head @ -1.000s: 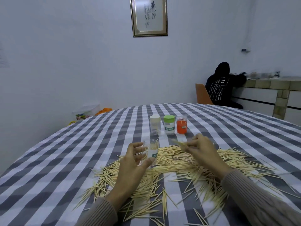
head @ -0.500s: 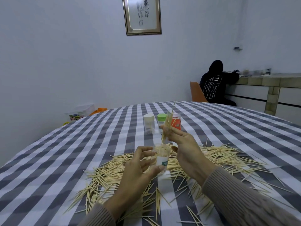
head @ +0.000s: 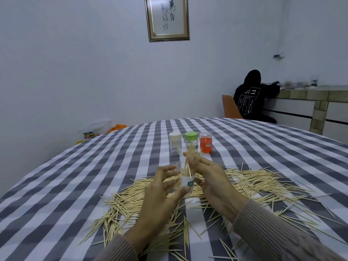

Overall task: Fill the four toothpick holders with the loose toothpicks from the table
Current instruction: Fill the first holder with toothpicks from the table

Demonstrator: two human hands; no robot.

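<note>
While raised above table: left hand (head: 160,193) grips clear plastic toothpick holder with green label (head: 185,182), open-topped.
Right hand: right hand (head: 209,178) pinches bundle of pale wooden toothpicks (head: 189,161), tips inside holder mouth.
Loose toothpicks (head: 254,183): scattered across grey-and-white checked table (head: 75,185).
Far row: white-capped clear holder (head: 175,143), green-capped holder (head: 191,143), orange holder (head: 205,145), upright, side by side.

Lower body of clear plastic toothpick holder (head: 185,182) hidden behind left hand (head: 160,196) thumb; label text cut off. Framed calligraphy picture (head: 167,19) cropped by top edge. Checked bench (head: 75,185) cropped at bottom, both sides. Countertop items (head: 297,84) blurred.
</note>
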